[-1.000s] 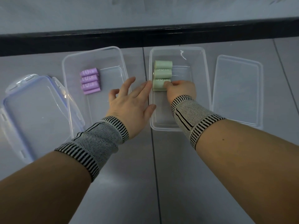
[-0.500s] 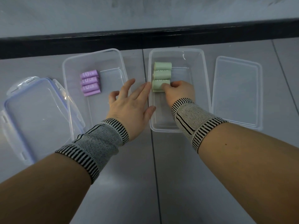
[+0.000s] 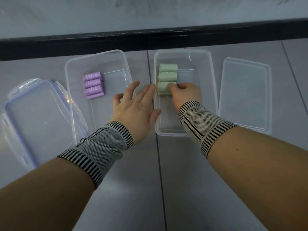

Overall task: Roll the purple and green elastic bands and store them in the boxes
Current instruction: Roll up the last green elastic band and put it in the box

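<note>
Two clear plastic boxes stand side by side. The left box (image 3: 73, 67) holds several rolled purple bands (image 3: 93, 85) marked 10 LB. The right box (image 3: 210, 64) holds three rolled green bands in a column along its left wall; the far two (image 3: 167, 72) lie free. My right hand (image 3: 185, 94) is inside that box, fingers curled on the nearest green roll (image 3: 164, 88). Fingers spread, my left hand (image 3: 135, 105) rests flat between the boxes, its fingertips and thumb touching the right box's left wall.
A clip-lock lid (image 3: 36, 117) lies at the far left, leaning against the left box. A plain clear lid (image 3: 243, 94) lies right of the right box. A dark ledge (image 3: 150, 39) runs along the back of the grey surface.
The view has shifted slightly. Both hands stay almost where they were; my right hand keeps its fingers on the nearest green roll.
</note>
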### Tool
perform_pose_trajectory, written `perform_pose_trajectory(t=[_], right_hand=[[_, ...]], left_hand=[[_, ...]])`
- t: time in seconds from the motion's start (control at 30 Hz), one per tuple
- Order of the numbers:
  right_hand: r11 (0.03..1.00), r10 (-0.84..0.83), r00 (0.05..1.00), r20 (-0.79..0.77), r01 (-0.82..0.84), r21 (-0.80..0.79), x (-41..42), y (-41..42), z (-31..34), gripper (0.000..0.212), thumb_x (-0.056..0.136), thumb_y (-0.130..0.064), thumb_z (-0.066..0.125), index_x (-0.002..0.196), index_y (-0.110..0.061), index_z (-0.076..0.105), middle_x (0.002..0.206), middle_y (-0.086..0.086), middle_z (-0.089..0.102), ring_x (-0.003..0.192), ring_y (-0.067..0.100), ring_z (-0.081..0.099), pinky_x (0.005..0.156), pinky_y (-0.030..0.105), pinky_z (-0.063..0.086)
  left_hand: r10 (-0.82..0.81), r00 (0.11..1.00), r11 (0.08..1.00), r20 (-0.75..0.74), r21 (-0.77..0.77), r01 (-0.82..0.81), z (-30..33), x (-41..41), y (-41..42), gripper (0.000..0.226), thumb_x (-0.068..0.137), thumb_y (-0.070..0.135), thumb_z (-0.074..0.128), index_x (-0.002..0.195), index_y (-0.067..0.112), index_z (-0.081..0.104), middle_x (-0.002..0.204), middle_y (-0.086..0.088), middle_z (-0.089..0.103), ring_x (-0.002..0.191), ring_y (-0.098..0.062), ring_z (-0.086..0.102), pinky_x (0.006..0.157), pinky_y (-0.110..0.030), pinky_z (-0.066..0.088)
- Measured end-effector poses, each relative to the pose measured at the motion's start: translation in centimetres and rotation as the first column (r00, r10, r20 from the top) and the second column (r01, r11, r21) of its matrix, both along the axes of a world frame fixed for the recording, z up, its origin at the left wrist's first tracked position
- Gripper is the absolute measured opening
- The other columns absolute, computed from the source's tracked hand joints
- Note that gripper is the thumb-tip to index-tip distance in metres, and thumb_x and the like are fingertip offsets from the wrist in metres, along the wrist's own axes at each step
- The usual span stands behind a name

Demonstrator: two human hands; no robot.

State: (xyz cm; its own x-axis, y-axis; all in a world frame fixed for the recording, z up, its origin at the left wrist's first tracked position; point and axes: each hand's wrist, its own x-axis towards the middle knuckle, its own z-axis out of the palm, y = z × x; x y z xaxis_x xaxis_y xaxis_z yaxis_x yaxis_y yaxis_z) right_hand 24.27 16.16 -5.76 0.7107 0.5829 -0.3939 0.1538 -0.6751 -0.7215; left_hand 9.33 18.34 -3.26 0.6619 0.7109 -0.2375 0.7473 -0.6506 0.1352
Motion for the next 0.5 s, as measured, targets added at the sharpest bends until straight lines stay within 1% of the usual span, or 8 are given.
perform_pose_trajectory(t=[0.03, 0.1, 0.17, 0.2, 0.27, 0.33, 0.43, 0.5], right_hand=[[1.0, -0.008, 1.0, -0.003, 0.008, 0.0, 0.0, 0.0, 0.1, 0.033, 0.087, -0.033, 0.059, 0.101, -0.003, 0.068, 0.103, 0.012, 0.07, 0.093, 0.025, 0.065, 0.075, 0.031, 0.051], [1.0, -0.002, 1.0, 0.0, 0.002, -0.01, 0.1, -0.2, 0.3, 0.037, 0.088, -0.034, 0.058, 0.111, -0.007, 0.065, 0.11, 0.009, 0.068, 0.098, 0.021, 0.063, 0.073, 0.025, 0.045], [1.0, 0.028, 0.999, 0.015, -0.028, -0.006, 0.1, -0.5, 0.6, 0.043, 0.089, -0.036, 0.058, 0.124, -0.012, 0.058, 0.117, 0.003, 0.064, 0.103, 0.016, 0.06, 0.077, 0.02, 0.04], [0.999, 0.049, 0.999, 0.023, -0.049, 0.01, 0.1, -0.9, 0.9, 0.043, 0.089, -0.035, 0.058, 0.127, -0.014, 0.055, 0.117, 0.002, 0.063, 0.103, 0.015, 0.059, 0.08, 0.021, 0.041], [0.994, 0.092, 0.995, 0.042, -0.095, 0.061, 0.2, -1.9, 2.0, 0.04, 0.089, -0.032, 0.059, 0.127, -0.018, 0.055, 0.11, -0.001, 0.062, 0.099, 0.014, 0.058, 0.087, 0.026, 0.046], [0.986, 0.123, 0.99, 0.068, -0.13, 0.108, 0.7, -3.0, 3.4, 0.036, 0.089, -0.028, 0.061, 0.123, -0.021, 0.057, 0.105, -0.004, 0.061, 0.095, 0.012, 0.059, 0.089, 0.029, 0.049], [0.977, 0.134, 0.985, 0.106, -0.149, 0.153, 3.0, -5.2, 5.5, 0.03, 0.088, -0.024, 0.062, 0.117, -0.024, 0.061, 0.102, -0.005, 0.062, 0.08, 0.004, 0.058, 0.083, 0.023, 0.05], [0.98, 0.104, 0.984, 0.145, -0.126, 0.151, 5.5, -6.9, 6.4, 0.029, 0.087, -0.024, 0.064, 0.116, -0.024, 0.062, 0.1, -0.007, 0.062, 0.076, 0.001, 0.056, 0.079, 0.021, 0.049]], left_hand=[[0.001, 1.0, 1.0, -0.001, -0.001, -0.001, 0.0, 0.0, 0.0, 0.072, 0.088, 0.055, 0.019, 0.15, 0.02, 0.006, 0.156, 0.011, 0.015, 0.143, -0.018, 0.0, 0.107, -0.046, 0.017], [0.005, 1.0, 1.0, 0.007, -0.003, -0.005, -0.1, 0.0, 0.1, 0.073, 0.087, 0.055, 0.018, 0.15, 0.019, 0.006, 0.156, 0.01, 0.015, 0.143, -0.019, 0.001, 0.107, -0.046, 0.017], [0.007, 1.0, 1.0, 0.025, 0.008, -0.007, 0.0, -0.2, 0.0, 0.074, 0.087, 0.056, 0.013, 0.15, 0.018, 0.009, 0.156, 0.008, 0.017, 0.143, -0.02, 0.004, 0.106, -0.047, 0.019], [0.008, 0.999, 1.0, 0.034, 0.013, -0.008, 0.1, -0.2, -0.2, 0.075, 0.085, 0.057, 0.01, 0.149, 0.017, 0.011, 0.155, 0.007, 0.018, 0.143, -0.021, 0.007, 0.105, -0.048, 0.021], [0.0, 0.999, 1.0, 0.032, 0.011, 0.0, 0.5, -0.1, -0.6, 0.078, 0.082, 0.057, 0.006, 0.149, 0.016, 0.013, 0.156, 0.005, 0.018, 0.143, -0.022, 0.009, 0.104, -0.048, 0.023], [-0.015, 0.999, 1.0, 0.029, 0.005, 0.014, 1.2, 0.3, -1.1, 0.077, 0.083, 0.056, 0.006, 0.149, 0.017, 0.01, 0.157, 0.005, 0.014, 0.143, -0.021, 0.008, 0.105, -0.047, 0.022], [-0.049, 0.997, 0.999, 0.056, -0.005, 0.049, 2.8, 2.0, -1.9, 0.072, 0.087, 0.054, 0.01, 0.15, 0.018, 0.009, 0.157, 0.005, 0.011, 0.143, -0.02, 0.006, 0.108, -0.046, 0.019], [-0.102, 0.993, 0.995, 0.065, -0.011, 0.103, 4.0, 3.9, -2.7, 0.071, 0.088, 0.054, 0.015, 0.15, 0.019, 0.007, 0.158, 0.006, 0.007, 0.144, -0.019, 0.003, 0.11, -0.045, 0.017]])
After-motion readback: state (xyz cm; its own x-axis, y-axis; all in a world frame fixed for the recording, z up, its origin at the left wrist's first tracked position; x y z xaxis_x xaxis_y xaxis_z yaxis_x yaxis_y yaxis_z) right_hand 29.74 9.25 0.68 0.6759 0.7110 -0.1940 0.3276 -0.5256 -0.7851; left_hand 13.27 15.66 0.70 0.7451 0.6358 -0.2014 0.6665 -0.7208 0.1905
